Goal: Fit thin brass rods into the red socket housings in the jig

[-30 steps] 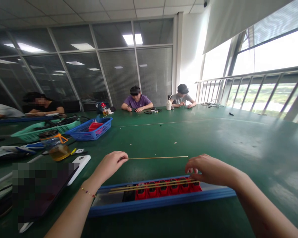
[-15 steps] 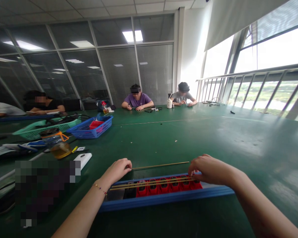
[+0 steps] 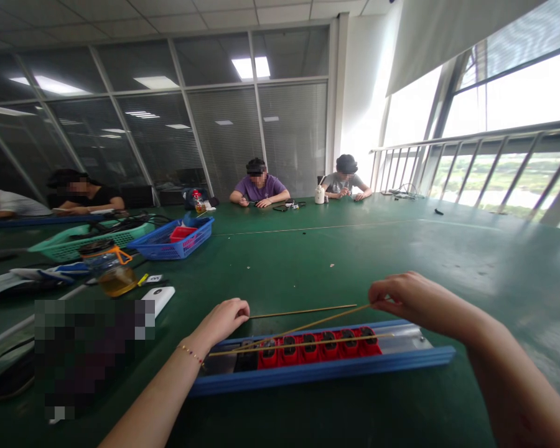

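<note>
A long blue-edged metal channel (image 3: pixel 326 370) lies across the table in front of me, holding a row of red blocks (image 3: pixel 309 351) with black tops. My left hand (image 3: pixel 226 319) is closed in a pinch at the left end of a thin wooden stick (image 3: pixel 303 311) behind the channel. Over the channel's right half, my right hand (image 3: pixel 404 292) pinches the right end of a second thin wooden stick (image 3: pixel 326 322). That stick slants up from the channel's left part. Another thin stick (image 3: pixel 354 340) rests lengthwise on the red blocks.
To the left are a blue basket (image 3: pixel 172 247) with a red box inside, a green basket (image 3: pixel 65 246), a jar of amber liquid (image 3: pixel 114 280) and a white device (image 3: pixel 161 300). Other people (image 3: pixel 259 186) sit across the green table (image 3: pixel 401 249).
My right hand has risen and moved right from the channel, lifting one end of a stick off the red blocks. My left hand has stayed nearly in place.
</note>
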{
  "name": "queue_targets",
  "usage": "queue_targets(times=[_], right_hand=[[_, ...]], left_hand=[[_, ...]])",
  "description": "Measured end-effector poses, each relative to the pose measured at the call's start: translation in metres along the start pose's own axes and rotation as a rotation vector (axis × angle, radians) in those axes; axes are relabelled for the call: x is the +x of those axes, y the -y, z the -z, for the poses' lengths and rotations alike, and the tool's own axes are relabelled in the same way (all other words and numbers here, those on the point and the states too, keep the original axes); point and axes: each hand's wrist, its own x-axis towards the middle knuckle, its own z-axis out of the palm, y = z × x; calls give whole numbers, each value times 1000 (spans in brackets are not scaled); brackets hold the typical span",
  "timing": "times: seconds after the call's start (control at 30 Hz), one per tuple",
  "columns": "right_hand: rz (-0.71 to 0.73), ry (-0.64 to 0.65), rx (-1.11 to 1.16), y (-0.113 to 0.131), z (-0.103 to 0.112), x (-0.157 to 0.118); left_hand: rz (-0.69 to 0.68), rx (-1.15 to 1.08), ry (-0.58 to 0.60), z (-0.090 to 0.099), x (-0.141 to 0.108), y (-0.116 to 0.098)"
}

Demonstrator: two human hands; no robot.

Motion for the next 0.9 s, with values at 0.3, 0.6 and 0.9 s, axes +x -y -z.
queue_targets(times=[0.3,0.6,0.9], right_hand=[[-170,-7,-66,-36,-4,-4],[-106,69,59,-44,-16,7],[-127,75,-30,-34,-53,31]], left_hand=[[-13,-11,-16,-3,1,4],[-13,-20,-14,-3,1,5],[28,-26,-4,0,0,-1]])
